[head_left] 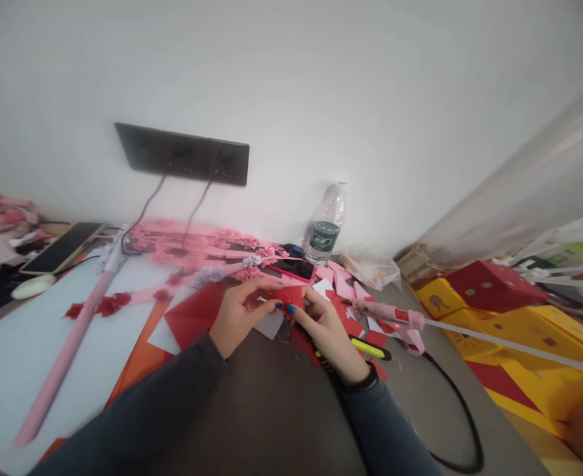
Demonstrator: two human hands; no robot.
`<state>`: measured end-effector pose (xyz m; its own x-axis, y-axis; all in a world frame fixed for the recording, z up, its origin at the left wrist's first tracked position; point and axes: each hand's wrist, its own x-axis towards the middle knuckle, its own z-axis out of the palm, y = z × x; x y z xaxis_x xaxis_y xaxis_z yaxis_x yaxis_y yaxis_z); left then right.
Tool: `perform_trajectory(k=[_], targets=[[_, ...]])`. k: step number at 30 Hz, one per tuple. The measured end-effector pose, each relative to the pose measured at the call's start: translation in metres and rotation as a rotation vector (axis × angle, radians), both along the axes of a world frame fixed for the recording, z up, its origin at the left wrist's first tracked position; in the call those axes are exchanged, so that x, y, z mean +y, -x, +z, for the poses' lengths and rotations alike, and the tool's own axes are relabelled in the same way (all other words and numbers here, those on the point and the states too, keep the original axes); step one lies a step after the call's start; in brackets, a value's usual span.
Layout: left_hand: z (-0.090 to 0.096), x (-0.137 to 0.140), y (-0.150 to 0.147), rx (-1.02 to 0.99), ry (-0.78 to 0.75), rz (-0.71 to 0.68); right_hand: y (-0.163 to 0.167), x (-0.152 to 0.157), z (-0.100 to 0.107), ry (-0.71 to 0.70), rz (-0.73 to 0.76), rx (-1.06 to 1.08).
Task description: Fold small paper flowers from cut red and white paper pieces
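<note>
A small piece of red paper (291, 295) is pinched between both hands, above the middle of the table. My left hand (242, 311) grips its left side, thumb and fingers closed. On the other side my right hand (328, 327) has its thumb and fingers closed on the same piece. Just beneath them lie red and white paper scraps, partly hidden by my hands. A yellow and black utility knife (371, 348) rests beside my right wrist. To the right of that hand lies a pink glue gun (390, 317) with a long white glue stick in its back.
A water bottle (325, 228) stands by the wall. Pink branches with paper flowers (212, 254) spread behind my left hand, and a pink tube (73, 357) lies on white sheets. Yellow and red boxes (500, 324) crowd the right. The glue gun's black cord (465, 403) curls near the edge.
</note>
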<state>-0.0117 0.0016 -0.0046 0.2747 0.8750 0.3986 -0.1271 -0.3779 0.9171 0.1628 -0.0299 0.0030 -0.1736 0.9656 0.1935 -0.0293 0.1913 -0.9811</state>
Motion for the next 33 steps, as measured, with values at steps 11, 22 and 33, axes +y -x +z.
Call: perform_trajectory(k=[11, 22, 33], targets=[[-0.0005, -0.0047, -0.0038, -0.004, 0.106, 0.087, 0.0013, -0.0021, 0.0004, -0.046, -0.095, -0.066], [0.0030, -0.0053, -0.0059, -0.050, 0.206, -0.011, 0.0002, -0.0017, 0.0001, -0.033, -0.102, -0.046], [0.0038, -0.0040, -0.0067, -0.049, 0.251, -0.096, -0.0015, -0.0023, -0.0021, -0.053, -0.081, -0.138]])
